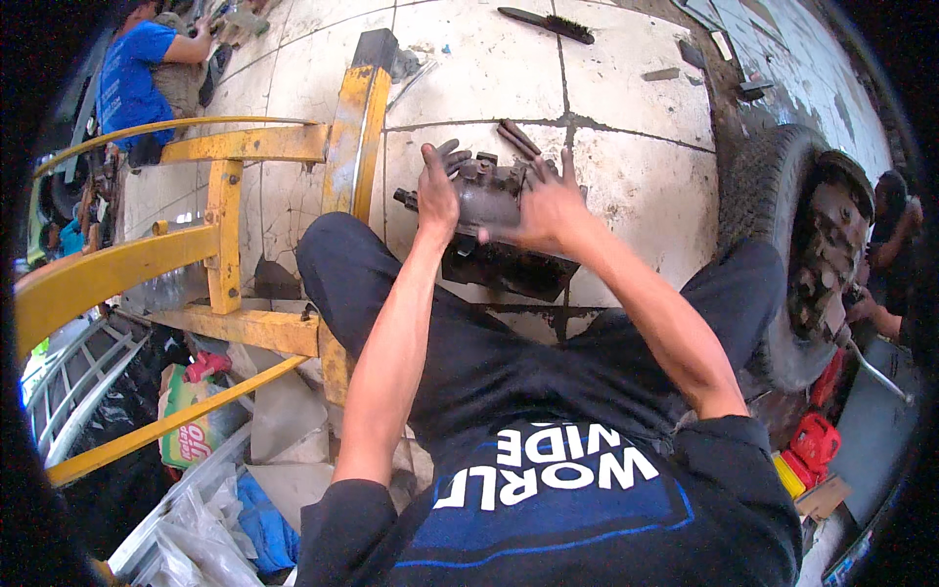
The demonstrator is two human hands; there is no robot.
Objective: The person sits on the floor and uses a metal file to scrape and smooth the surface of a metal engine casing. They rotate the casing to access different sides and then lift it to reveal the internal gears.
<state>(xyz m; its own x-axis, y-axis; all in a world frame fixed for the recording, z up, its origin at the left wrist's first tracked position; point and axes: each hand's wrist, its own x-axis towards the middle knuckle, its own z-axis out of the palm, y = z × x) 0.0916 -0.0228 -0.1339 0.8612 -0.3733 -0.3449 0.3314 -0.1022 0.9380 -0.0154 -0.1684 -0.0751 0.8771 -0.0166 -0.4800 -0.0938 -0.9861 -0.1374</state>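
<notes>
A dark, greasy cylindrical metal machine part (pixel 489 207) lies on the tiled floor between my knees, with small fittings along its top and a stub at its left end. My left hand (pixel 440 194) is at the part's left side, fingers stretched upward and blackened. Over the right end lies my right hand (pixel 550 207), its fingers spread and slightly blurred. Neither hand is wrapped around anything. Just beyond the part is a dark, slim rod-like piece (pixel 518 139). Nearer to me, a black flat-sided piece (pixel 509 272) sits below the part; whether they are joined, I cannot tell.
A yellow metal frame (pixel 223 235) stands on my left, its post close to my knee. On my right is a large tyre (pixel 773 264). Farther off lies a black-bristled brush (pixel 548 23). A person in a blue shirt (pixel 132 78) works at the far left; another person's arm (pixel 885 318) shows at right.
</notes>
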